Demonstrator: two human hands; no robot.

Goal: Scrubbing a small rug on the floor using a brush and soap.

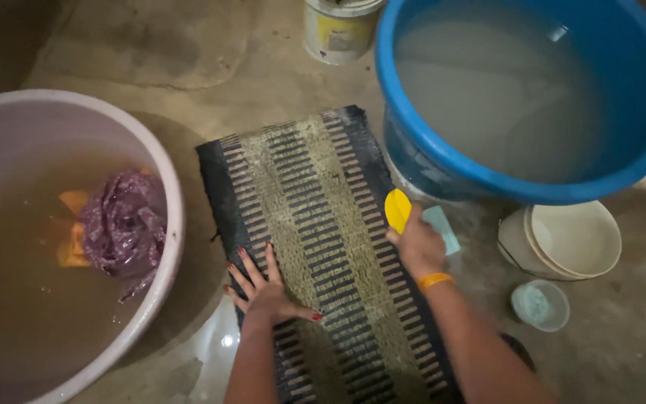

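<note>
Wet striped mat (pixel 323 247) flat on the floor between the pink basin (pixel 167 179) at left and blue tub (pixel 413 135) far right, left hand (pixel 267 292) pressing open-fingered, right hand (pixel 419 247) gripping a yellow brush (pixel 397 209); soapy slickness could let the mat slide or the brush slip free.

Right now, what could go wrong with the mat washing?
The floor by the left hand looks wet and shiny, so someone could slip. The yellow brush in the right hand is close to the full blue tub; a hard swing might knock it. Dirty water could splash into the small cup beside the mat.
</note>
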